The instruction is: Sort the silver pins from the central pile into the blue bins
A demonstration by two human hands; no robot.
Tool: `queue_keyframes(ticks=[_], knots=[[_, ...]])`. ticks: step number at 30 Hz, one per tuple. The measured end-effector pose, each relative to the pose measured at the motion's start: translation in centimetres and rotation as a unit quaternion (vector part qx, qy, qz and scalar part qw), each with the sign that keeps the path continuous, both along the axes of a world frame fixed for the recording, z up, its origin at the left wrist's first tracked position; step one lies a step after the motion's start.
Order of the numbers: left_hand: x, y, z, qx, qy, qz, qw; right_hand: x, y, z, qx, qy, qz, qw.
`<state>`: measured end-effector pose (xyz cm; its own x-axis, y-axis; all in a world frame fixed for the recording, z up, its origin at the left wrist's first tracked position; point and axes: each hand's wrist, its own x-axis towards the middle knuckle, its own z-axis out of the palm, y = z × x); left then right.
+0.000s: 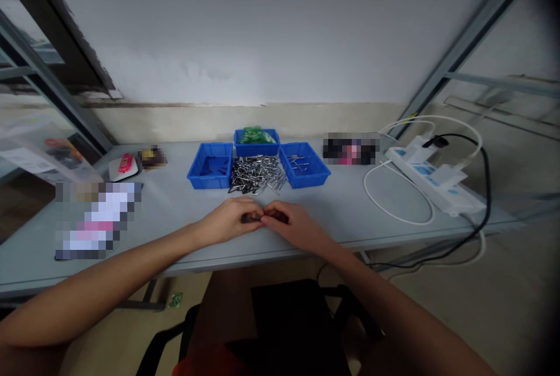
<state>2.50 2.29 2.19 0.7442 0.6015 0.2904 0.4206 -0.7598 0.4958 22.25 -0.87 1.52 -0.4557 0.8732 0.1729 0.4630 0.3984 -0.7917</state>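
My left hand (227, 221) and my right hand (300, 227) meet fingertip to fingertip above the front of the grey table. Both are closed in a pinch. A small dark thing seems to sit between the fingers, mostly hidden and too small to name. Just beyond them lies a heap of slim, shiny metal pieces (258, 174). Three blue bins surround the heap: the left bin (210, 184) holds a few dark pieces, the back bin (258, 150) green plastic packets, and the right bin (311, 181) a few thin metal pieces.
On the right stands a white power strip (437, 183) with plugs and looping cables (365, 186). A white pad (116, 171) with a pink item (126, 163) lies at left, near a clear plastic box (39, 154). Blurred-out objects lie on both sides. The table's front edge (245, 260) runs below my wrists.
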Motion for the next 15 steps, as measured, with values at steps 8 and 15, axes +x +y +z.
queue_keyframes(ticks=[8,15], knots=[[-0.03,-0.11,0.30,0.007,0.007,-0.008,1.000,0.06,0.06,-0.08,-0.004,0.012,0.012,1.000],[-0.03,0.03,0.59,-0.013,-0.006,-0.008,1.000,0.06,0.32,-0.15,-0.007,0.015,0.001,1.000]])
